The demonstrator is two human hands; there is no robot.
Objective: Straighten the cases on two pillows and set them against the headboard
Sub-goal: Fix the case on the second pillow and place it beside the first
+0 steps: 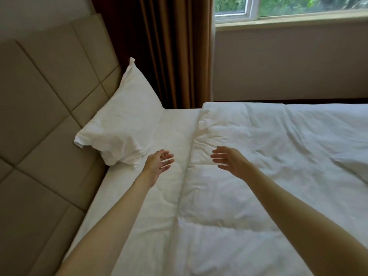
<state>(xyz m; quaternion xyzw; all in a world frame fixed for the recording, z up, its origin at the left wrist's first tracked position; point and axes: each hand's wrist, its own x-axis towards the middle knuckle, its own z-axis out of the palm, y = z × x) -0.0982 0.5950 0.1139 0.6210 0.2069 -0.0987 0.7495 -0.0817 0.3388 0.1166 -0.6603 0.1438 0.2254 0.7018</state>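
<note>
One white pillow [127, 120] leans against the beige padded headboard [45, 108] at the far end of the bed, its case wrinkled and one corner sticking up. My left hand [158, 163] hovers open just beside the pillow's near corner, fingers spread, holding nothing. My right hand [229, 161] is open too, palm facing left, above the folded edge of the white duvet [268, 156]. A second pillow is not in view.
A strip of bare white sheet [175, 126] lies between the pillow and the duvet. Brown curtains [175, 52] hang behind the bed's far corner. A window [288, 6] and beige wall run along the far side of the bed.
</note>
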